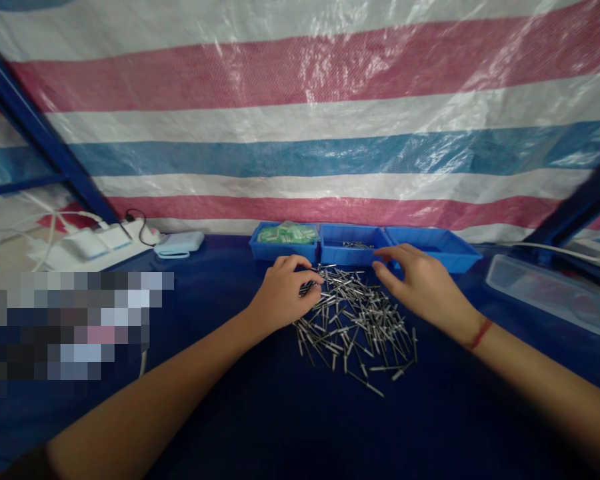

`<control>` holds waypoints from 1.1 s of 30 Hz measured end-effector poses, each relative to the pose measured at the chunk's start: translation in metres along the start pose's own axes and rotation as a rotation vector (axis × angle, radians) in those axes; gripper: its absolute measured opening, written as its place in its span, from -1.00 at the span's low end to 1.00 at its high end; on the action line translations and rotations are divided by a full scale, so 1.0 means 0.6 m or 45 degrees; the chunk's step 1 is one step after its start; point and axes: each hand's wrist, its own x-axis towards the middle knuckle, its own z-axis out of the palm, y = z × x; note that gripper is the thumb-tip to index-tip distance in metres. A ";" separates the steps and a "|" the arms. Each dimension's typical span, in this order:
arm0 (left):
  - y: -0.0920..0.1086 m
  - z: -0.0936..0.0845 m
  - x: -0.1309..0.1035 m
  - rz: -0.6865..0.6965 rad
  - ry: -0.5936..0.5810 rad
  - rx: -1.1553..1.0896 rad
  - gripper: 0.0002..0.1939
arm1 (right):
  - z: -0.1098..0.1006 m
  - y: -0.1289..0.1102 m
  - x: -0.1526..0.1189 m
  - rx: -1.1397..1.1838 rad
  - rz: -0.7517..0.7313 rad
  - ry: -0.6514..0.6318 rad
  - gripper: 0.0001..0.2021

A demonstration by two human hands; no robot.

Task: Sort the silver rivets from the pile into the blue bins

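A loose pile of metal blind rivets [367, 320] lies spread on the dark blue tabletop. At the pile's left edge is my left hand [285, 293], its fingers curved and the thumb apart from the forefinger; rivets show through the gap. My right hand [417, 280] hovers over the pile's upper right side, thumb and fingers apart with nothing seen between them. Just beyond the pile, the middle blue bin [347, 256] holds a few rivets. Its neighbour, the right blue bin [437, 257], is partly hidden by my right hand.
The left blue bin [284, 253] contains green-and-white packets [287, 233]. A clear plastic lid or tray [550, 293] lies at right. On the left are a white power strip [105, 243] with cables and a light blue case [180, 245]. A striped sheet [330, 153] hangs behind.
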 end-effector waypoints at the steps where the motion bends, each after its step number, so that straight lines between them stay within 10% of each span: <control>1: 0.001 0.002 0.000 0.005 -0.039 0.010 -0.85 | 0.001 -0.001 -0.009 0.032 0.010 -0.020 -0.74; 33: 0.016 -0.004 -0.001 0.013 -0.278 0.047 -0.81 | -0.008 -0.023 -0.046 0.301 -0.031 -0.095 -0.82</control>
